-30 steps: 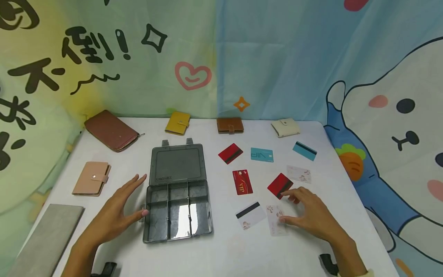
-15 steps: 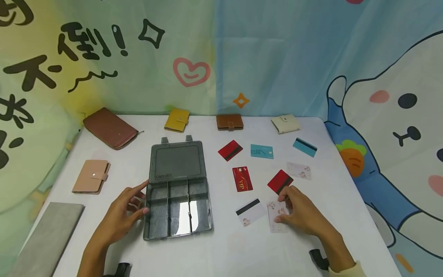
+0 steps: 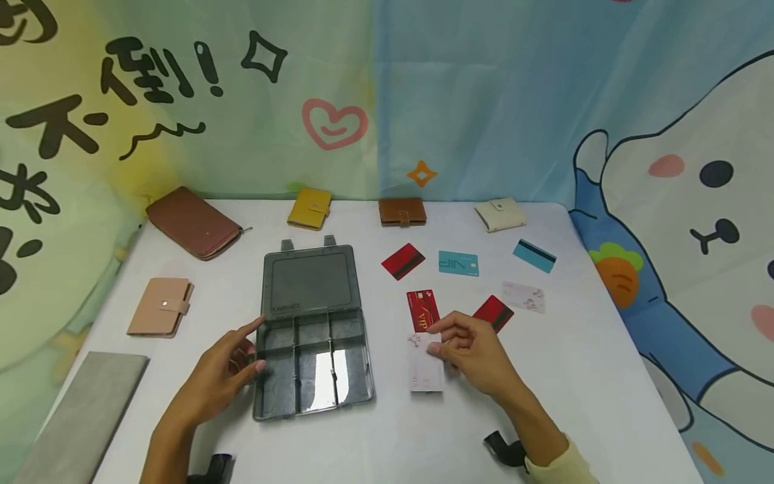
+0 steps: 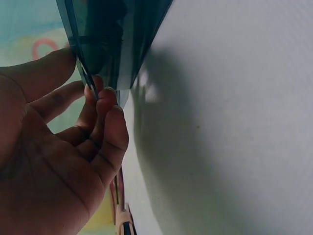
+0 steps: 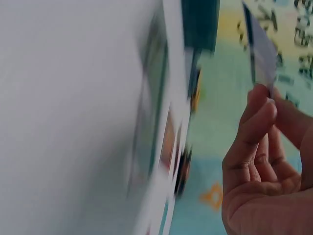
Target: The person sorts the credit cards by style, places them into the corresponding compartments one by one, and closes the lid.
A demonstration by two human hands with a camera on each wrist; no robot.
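A grey see-through plastic box lies with its lid back, its compartments facing up. My left hand grips the box's left edge between thumb and fingers, as the left wrist view also shows. Just right of the box, my right hand pinches a white card with a faint pink print, held above the table. In the right wrist view the pinched card stands up from thumb and fingertips. Behind it, a red VIP card is partly covered. The white card with a black stripe is hidden from the head view.
More cards lie at the right: red, blue, blue striped, white and red. Wallets line the back, among them a yellow one. A tan wallet and a grey slab are at left.
My right hand has picked up the white card and carried it left, over the striped white card's place. My left hand has closed in on the box's left edge.
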